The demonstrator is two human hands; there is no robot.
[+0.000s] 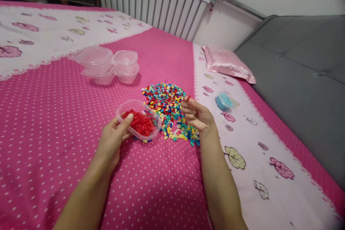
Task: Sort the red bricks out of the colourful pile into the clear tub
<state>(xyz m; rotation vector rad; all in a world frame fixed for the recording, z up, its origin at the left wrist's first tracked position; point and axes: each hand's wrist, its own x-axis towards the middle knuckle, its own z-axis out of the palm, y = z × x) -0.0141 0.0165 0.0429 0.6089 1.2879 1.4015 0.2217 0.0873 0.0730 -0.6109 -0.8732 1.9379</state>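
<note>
My left hand (114,138) grips the near rim of a clear plastic container (138,120), thumb over its edge. The container holds a heap of small red bricks (141,124). Just right of it a pile of mixed coloured bricks (168,106) lies spread on the pink dotted bedspread (54,115). Over the right side of that pile my right hand (196,115) hovers with fingers curled, pinching a small red brick (188,97) at its fingertips.
Several empty clear containers with lids (107,64) stand behind the pile. A small tub of blue bricks (224,101) sits to the right. A pink pillow (228,64) lies against a grey sofa (299,79). A radiator (159,3) lines the wall.
</note>
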